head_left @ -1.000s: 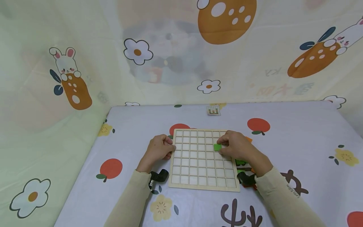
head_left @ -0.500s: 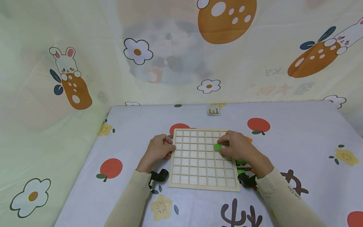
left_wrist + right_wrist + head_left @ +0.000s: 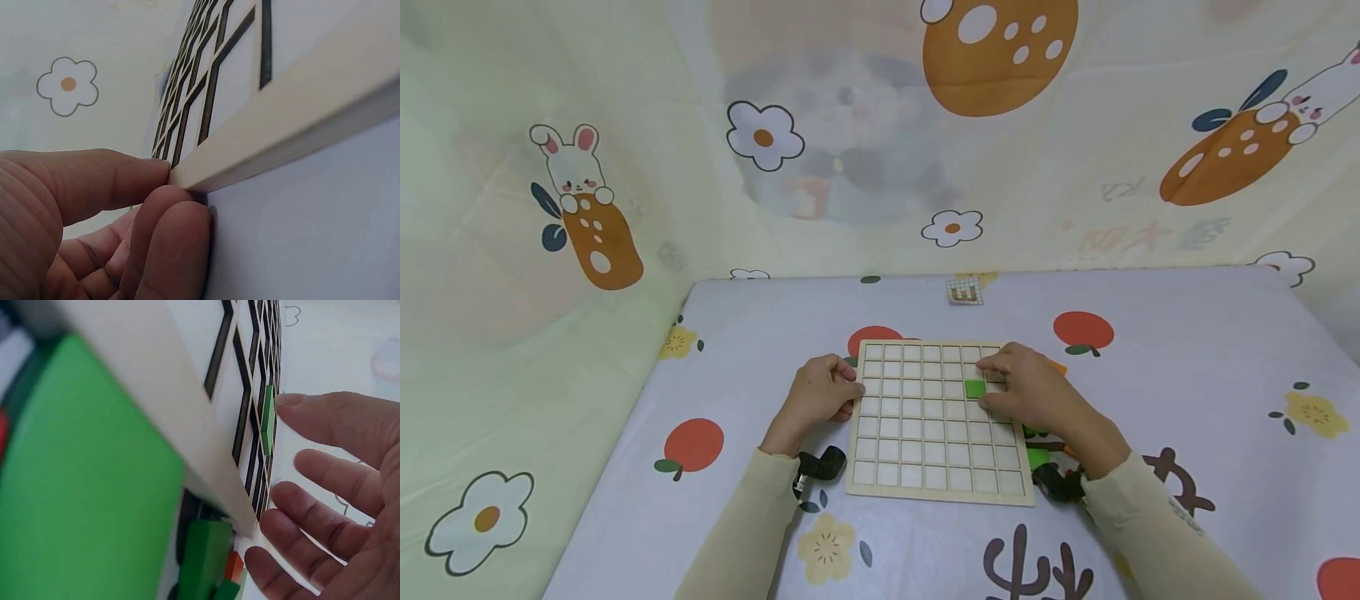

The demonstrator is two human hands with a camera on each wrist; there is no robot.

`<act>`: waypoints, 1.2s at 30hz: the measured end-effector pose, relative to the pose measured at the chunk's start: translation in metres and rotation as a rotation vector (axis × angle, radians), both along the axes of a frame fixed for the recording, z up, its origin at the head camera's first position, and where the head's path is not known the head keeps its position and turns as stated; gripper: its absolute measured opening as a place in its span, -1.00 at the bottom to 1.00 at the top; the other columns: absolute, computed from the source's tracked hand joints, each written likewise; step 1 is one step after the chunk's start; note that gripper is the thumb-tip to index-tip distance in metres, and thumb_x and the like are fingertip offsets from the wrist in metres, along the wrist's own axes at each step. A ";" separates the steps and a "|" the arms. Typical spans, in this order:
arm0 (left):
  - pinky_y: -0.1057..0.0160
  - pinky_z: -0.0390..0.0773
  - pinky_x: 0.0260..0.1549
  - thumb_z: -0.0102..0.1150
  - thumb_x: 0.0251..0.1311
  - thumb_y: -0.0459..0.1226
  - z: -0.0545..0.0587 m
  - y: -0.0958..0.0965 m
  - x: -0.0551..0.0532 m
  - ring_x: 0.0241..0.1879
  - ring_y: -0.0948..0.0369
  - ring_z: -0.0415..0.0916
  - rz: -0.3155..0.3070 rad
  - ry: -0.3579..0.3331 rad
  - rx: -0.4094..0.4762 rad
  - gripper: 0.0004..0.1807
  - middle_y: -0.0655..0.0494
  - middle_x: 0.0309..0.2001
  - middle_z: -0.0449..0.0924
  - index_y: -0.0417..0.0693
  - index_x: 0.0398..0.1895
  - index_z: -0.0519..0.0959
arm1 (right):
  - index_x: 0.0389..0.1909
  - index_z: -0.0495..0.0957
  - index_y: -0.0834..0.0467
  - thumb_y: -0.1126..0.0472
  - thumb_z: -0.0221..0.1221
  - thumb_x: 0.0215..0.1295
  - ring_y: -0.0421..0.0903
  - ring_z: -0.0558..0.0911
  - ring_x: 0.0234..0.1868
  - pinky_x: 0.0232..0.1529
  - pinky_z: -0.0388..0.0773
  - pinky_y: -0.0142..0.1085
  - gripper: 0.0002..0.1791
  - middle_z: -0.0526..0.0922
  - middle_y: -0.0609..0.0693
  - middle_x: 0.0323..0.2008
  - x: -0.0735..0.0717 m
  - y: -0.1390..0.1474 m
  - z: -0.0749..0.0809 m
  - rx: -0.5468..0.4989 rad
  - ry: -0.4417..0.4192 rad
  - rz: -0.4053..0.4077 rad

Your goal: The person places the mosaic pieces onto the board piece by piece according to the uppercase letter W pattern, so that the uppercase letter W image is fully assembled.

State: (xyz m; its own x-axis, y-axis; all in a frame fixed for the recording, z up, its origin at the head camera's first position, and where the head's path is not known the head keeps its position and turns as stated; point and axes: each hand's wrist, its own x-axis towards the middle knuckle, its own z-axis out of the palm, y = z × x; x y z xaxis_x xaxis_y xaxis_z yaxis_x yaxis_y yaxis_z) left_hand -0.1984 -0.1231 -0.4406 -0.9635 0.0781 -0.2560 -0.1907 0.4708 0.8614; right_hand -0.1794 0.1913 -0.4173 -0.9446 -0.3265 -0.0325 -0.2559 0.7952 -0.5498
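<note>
A wooden grid board (image 3: pixel 940 497) with pale square cells lies flat on the table. My left hand (image 3: pixel 820 392) pinches its left edge; in the left wrist view the thumb (image 3: pixel 112 181) lies at the rim's top and the bent fingers sit against its side. One green square tile (image 3: pixel 975 389) sits in a cell toward the board's upper right. Over that side is my right hand (image 3: pixel 1037 387), thumb and fingers spread apart. In the right wrist view its thumb tip (image 3: pixel 294 403) is right at the tile, and the other fingers hold nothing.
Beside the board's right edge lie loose pieces, including a large green block (image 3: pixel 87 487), a darker green block (image 3: pixel 203 556) and an orange piece (image 3: pixel 1060 368), partly hidden under the right arm. A small patterned card (image 3: pixel 965 292) lies at the table's back.
My right fingers have lifted and spread away from the green tile, which stays in its cell. The right wrist has shifted slightly right. My left hand and the board have not moved.
</note>
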 end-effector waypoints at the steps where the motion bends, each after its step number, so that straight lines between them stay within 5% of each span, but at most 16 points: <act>1: 0.30 0.68 -0.58 0.38 0.27 -0.36 0.000 0.000 0.000 -0.62 0.22 0.59 0.000 -0.001 0.001 -0.84 0.00 -0.48 0.59 -0.19 -0.19 0.58 | 0.26 0.61 0.30 0.20 0.44 0.19 0.21 0.61 0.14 0.07 0.63 0.11 -0.40 0.58 0.27 0.16 0.001 0.000 0.000 0.004 0.004 -0.008; 7: 0.30 0.68 -0.59 0.38 0.27 -0.36 0.001 0.000 0.000 -0.62 0.22 0.58 -0.004 -0.001 0.003 -0.84 0.00 -0.48 0.59 -0.20 -0.19 0.58 | 0.43 0.46 0.22 0.14 0.44 0.21 0.32 0.40 0.40 0.29 0.47 0.29 -0.24 0.44 0.30 0.39 0.009 0.004 0.003 -0.027 0.008 -0.035; 16: 0.31 0.68 -0.59 0.39 0.27 -0.35 0.000 0.000 -0.001 -0.62 0.22 0.58 0.004 -0.008 0.002 -0.83 0.01 -0.48 0.59 -0.19 -0.19 0.58 | 0.50 0.36 0.21 0.08 0.45 0.24 0.39 0.26 0.48 0.27 0.43 0.39 -0.15 0.25 0.33 0.52 0.015 0.020 0.002 -0.016 0.045 -0.053; 36: 0.29 0.69 -0.58 0.37 0.28 -0.36 0.000 -0.001 -0.001 -0.61 0.21 0.59 -0.004 -0.010 0.004 -0.84 0.00 -0.46 0.59 -0.20 -0.18 0.57 | 0.53 0.28 0.27 0.13 0.42 0.29 0.43 0.24 0.44 0.29 0.37 0.43 -0.14 0.25 0.40 0.49 0.006 0.063 -0.001 -0.052 0.008 -0.245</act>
